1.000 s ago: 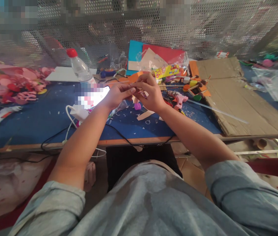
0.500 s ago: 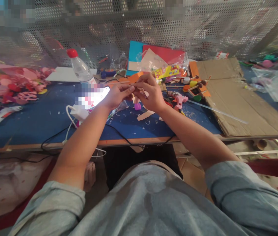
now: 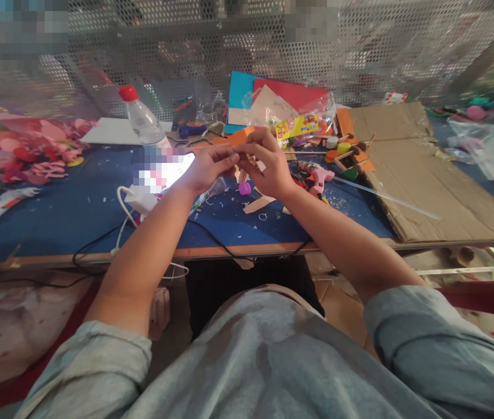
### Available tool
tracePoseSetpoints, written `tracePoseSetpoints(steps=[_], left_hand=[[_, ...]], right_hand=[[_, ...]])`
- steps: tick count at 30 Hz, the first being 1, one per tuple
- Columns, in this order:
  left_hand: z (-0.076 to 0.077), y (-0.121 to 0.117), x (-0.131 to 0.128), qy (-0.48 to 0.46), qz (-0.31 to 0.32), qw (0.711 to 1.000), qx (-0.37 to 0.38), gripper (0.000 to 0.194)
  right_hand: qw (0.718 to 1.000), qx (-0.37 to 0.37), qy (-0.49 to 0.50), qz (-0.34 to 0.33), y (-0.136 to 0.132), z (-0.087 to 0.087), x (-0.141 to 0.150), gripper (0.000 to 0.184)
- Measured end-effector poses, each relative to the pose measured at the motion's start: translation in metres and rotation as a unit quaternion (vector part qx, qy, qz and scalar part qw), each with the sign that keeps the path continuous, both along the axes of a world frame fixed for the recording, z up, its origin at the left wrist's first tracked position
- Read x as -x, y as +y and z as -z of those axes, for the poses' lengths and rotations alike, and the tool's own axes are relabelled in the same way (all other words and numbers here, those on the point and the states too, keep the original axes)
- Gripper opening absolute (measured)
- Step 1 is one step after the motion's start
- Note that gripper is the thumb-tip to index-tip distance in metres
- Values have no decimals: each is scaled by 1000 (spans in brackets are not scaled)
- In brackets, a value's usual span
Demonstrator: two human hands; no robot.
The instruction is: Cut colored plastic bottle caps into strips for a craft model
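Note:
My left hand (image 3: 210,169) and my right hand (image 3: 270,164) meet fingertip to fingertip above the blue tabletop (image 3: 216,224). Both are closed in a pinch, and whatever lies between the fingers is hidden or too small to name. Just below them sit a small purple piece (image 3: 244,188) and a tan strip (image 3: 258,204). To the right of my right hand lies a pink glue gun (image 3: 320,177), a clear glue stick (image 3: 386,198) reaching from behind it across the cardboard. A lit phone (image 3: 177,169) is beside my left hand, partly covered by my wrist.
A red-capped bottle (image 3: 144,119) stands at the left back, near a heap of pink and red cut-outs (image 3: 32,145). Flattened cardboard (image 3: 439,174) covers the right side. Blue and red sheets (image 3: 240,93) lie at the back. A black cable (image 3: 216,240) crosses the front edge.
Almost nothing differs. My hands stay pinched together in the same place, with only slight finger movement.

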State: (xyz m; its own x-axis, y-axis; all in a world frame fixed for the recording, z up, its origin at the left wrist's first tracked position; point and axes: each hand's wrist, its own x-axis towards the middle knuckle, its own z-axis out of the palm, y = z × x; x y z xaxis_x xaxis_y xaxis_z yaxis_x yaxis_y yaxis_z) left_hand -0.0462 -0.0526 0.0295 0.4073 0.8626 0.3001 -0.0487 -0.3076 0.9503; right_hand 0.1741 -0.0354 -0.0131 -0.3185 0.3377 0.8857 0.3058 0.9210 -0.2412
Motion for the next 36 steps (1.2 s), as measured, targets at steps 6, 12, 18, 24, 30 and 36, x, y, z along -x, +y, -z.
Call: tracePoseSetpoints(steps=[6,12,18,24,30,36], left_hand=[[2,2,1,-3,-10,1000,3,65],[0,1,1,5,26,1000,-17,64],[1,2,0,-13,2,1000,3,63],[6,5,1,-28,-5,1000,10,65],[7,6,2,-5,26,1000,-4,64],[3,3,-1,-7,26,999,-19,60]], right_hand=[[1000,-4,6,-13,-2,0,0,41],[1000,-18,8,0,8,6,1,36],[1000,-10,-2,9,3,5,2,42],[1000,0,11,0,-1,1,-1,34],[1000,-2,3,15,3,3,-1,31],[1000,-12,0,1,-2,-1,-1,35]])
